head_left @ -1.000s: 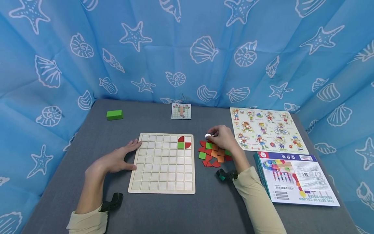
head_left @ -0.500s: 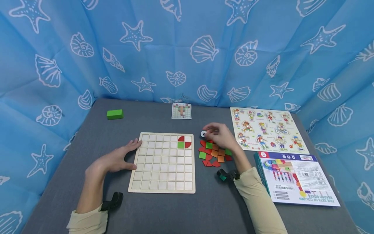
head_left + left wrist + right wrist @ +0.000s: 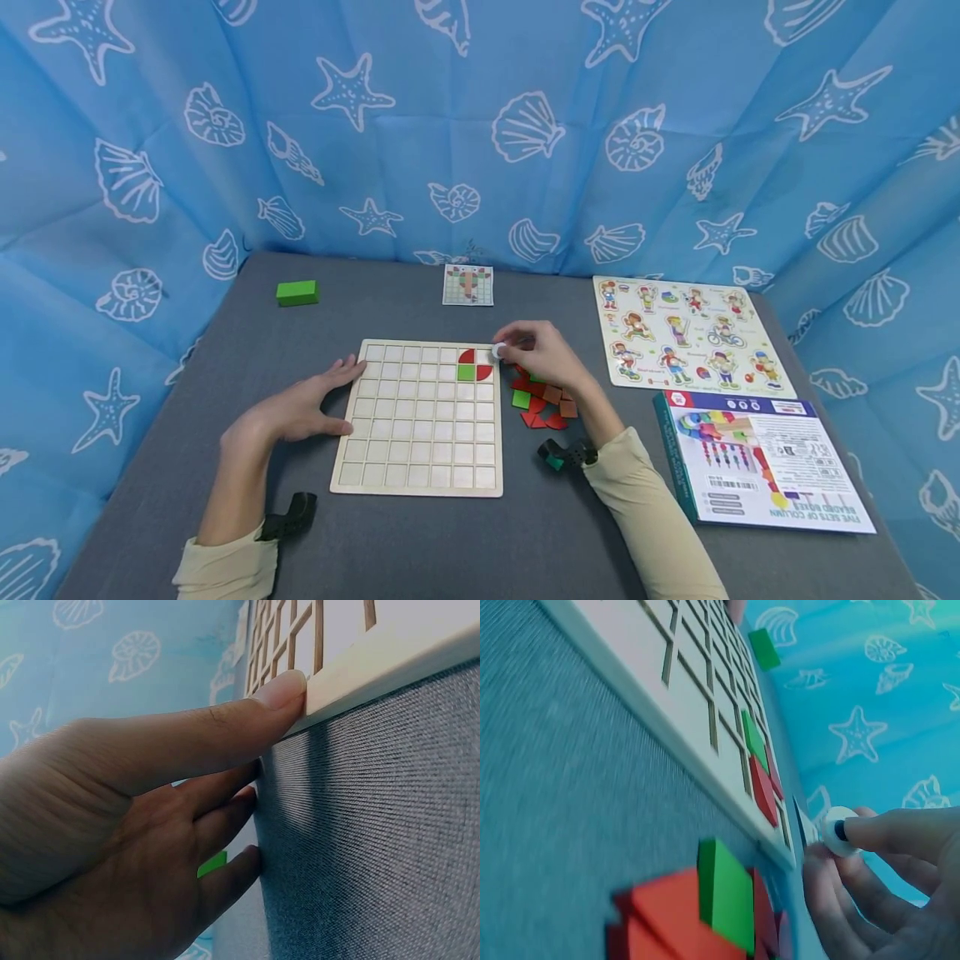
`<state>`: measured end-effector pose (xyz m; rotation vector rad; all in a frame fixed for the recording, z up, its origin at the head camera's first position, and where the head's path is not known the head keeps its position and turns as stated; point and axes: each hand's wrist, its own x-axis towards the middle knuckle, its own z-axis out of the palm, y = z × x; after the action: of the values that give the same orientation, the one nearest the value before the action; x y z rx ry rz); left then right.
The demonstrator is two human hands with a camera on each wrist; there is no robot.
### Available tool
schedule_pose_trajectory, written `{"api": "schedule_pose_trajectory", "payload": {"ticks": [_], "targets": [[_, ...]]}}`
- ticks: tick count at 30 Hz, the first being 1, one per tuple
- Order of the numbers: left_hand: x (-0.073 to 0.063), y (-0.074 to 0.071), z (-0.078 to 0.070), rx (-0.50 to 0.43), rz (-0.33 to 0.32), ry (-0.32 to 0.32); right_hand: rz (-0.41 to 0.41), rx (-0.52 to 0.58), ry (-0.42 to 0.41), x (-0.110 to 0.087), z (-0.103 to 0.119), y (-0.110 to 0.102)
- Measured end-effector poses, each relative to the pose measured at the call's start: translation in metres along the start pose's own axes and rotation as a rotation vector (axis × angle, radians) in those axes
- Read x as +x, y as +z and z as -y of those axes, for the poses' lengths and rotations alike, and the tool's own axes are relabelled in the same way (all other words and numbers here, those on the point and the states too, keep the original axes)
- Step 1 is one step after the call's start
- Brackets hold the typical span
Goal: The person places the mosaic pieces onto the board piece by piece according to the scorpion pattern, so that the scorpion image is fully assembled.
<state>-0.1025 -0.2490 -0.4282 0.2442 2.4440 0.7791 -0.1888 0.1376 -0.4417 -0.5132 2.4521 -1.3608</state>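
Note:
A wooden grid board (image 3: 420, 433) lies on the table, with a green square (image 3: 467, 372) and two red quarter-round pieces set in cells near its upper right corner. My left hand (image 3: 300, 406) rests along the board's left side, thumb (image 3: 281, 690) on the rim and the other fingers extended. Between thumb and fingers, my right hand (image 3: 543, 357) pinches a small white disc (image 3: 832, 829) with a black spot. In the head view that disc overlaps the board's upper right corner. Below the right hand lies a loose pile of red, green and orange tiles (image 3: 536, 404), partly covered by it.
Behind the board lies a small pattern card (image 3: 467, 286). A green block (image 3: 297, 293) sits at the back left. To the right are a picture puzzle board (image 3: 693, 337) and a boxed bead set (image 3: 765, 462). A blue shell-print curtain (image 3: 420, 150) hangs behind the table.
My right hand has carried the white disc leftward, from over the tile pile to the board's upper right corner. The left hand has stayed at the board's left edge.

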Motion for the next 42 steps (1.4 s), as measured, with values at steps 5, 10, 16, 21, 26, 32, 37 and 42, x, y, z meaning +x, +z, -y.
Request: {"api": "schedule_pose_trajectory", "payload": {"ticks": [5,10,16,21,26,32,37,42], "targets": [[0.001,0.001,-0.001,0.005,0.001,-0.005,0.007,-0.024,-0.039,0.006,0.006,0.009],[0.000,0.001,-0.001,0.001,-0.005,0.002,0.033,0.030,-0.035,0.014,0.012,0.019],[-0.001,0.001,-0.001,-0.006,-0.003,0.013,0.012,-0.008,-0.046,0.025,0.017,0.036],[-0.001,0.000,-0.001,-0.006,0.004,0.020,-0.012,-0.055,-0.032,0.032,0.028,0.047],[-0.001,0.000,0.000,-0.010,0.003,0.020,-0.021,-0.113,-0.020,0.035,0.035,0.055],[-0.001,0.001,0.001,-0.008,-0.005,0.034,-0.028,-0.187,-0.008,0.038,0.038,0.060],[-0.001,0.000,0.003,-0.009,-0.010,0.052,-0.021,-0.222,0.000,0.038,0.043,0.062],[-0.001,0.000,0.003,-0.008,-0.007,0.053,-0.028,-0.245,0.012,0.039,0.044,0.065]]}}
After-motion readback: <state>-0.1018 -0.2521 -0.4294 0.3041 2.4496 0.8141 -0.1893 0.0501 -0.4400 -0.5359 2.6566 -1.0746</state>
